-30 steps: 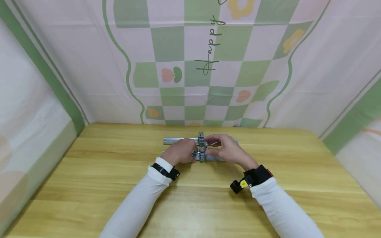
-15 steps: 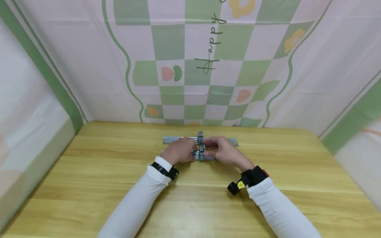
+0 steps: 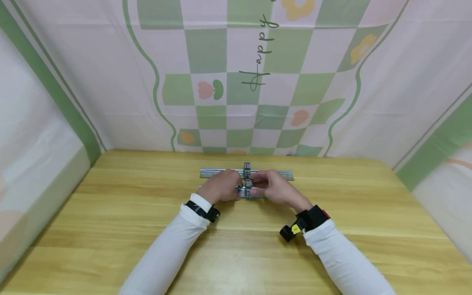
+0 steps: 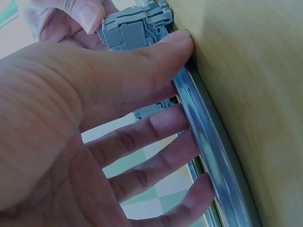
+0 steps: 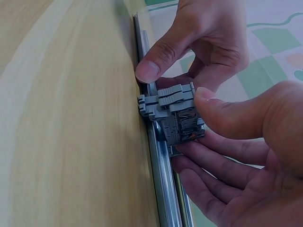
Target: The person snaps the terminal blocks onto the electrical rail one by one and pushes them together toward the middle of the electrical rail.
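Two grey DIN rail terminal blocks (image 5: 177, 111), side by side, sit on the near metal DIN rail (image 4: 208, 142), low over the wooden table. My right hand (image 3: 278, 189) pinches them, thumb on the near face and fingers behind, as the right wrist view shows. To their left, my left hand (image 3: 221, 186) grips the same rail between thumb and fingers. Hands hide much of this rail in the head view. Behind it lies a second DIN rail (image 3: 284, 175) carrying similar grey blocks (image 3: 247, 169) near its middle.
Both rails lie toward the back of the wooden table (image 3: 236, 254). A green and white checked cloth (image 3: 206, 49) hangs behind the table's back edge, with more cloth at the left and right sides.
My right hand has come slightly left and toward the front, its fingers closing around the near blocks. The left hand stays on the rail. The head view has shifted slightly.
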